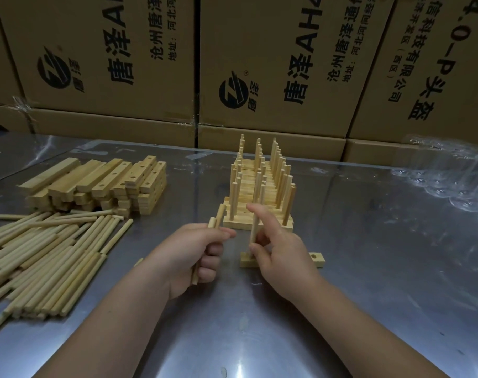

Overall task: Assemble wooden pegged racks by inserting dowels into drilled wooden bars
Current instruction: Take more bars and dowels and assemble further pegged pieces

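A drilled wooden bar [316,259] lies flat on the metal table in front of me. My right hand [282,255] pinches a dowel [254,231] that stands upright at the bar's left end, with the index finger raised. My left hand [198,257] grips two spare dowels [217,220], held a little left of the bar. Behind the bar stands a row of finished pegged racks [259,186].
A heap of loose dowels [44,257] lies at the left. Behind it sits a stack of drilled bars [101,184]. Cardboard boxes [273,64] wall off the back. Clear plastic wrap [447,173] lies at the right. The metal table [382,282] reflects light.
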